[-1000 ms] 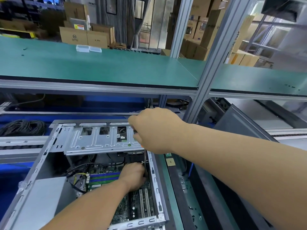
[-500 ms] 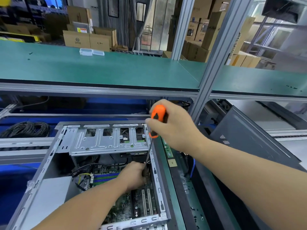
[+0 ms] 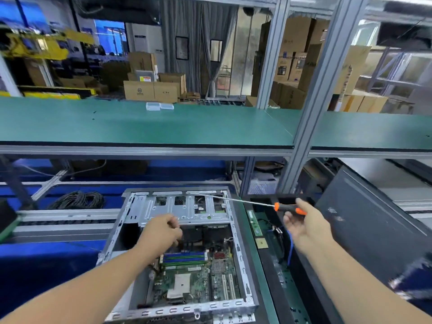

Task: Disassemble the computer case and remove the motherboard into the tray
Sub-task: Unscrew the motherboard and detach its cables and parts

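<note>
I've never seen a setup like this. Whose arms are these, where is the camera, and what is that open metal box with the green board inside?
There is no machine here: the camera sits on a person's head and looks down at their own two bare arms. The metal box is an opened computer case lying on a workbench; the green board inside is its motherboard. The right hand has a long screwdriver with an orange and black handle resting across its open fingers, the shaft pointing left over the case. The left hand reaches into the case, fingers curled; what it touches is hidden. A green shelf runs above.
</note>
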